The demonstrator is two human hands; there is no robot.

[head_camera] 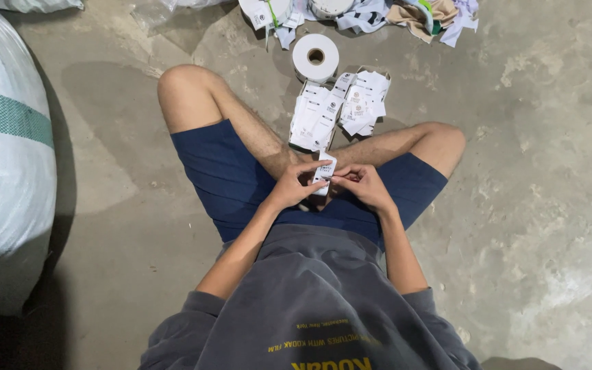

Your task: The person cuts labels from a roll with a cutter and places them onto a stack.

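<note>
- Person's sitting cross-legged on the bare concrete floor [543, 205], blue shorts, grey sweatshirt, camera looking straight down at the lap.
- Both hands meet right over the crossed ankles, and between them there's a small white label [324, 171] with dark print, held roughly upright.
- Left hand [294, 183] has its grip closed on the label's left edge, thumb and fingertips pinching it.
- Right hand [363, 183] is closed on the right side of the same label, fingers curled in, fingertips touching it.
- Just past the shins there's a shallow cardboard box [340, 109] on the floor, stuffed with more white labels, some stacked in a row on the left, some loose and jumbled on the right.
- Right behind the box sits a roll of white tape [315, 57], lying flat with the core hole facing up.
- Further back, at the top edge, a messy heap of fabric scraps and label strips [405, 14], white, tan and a bit of green.
- Off on the left there's a big white sack [5, 137] with a green band across it.
</note>
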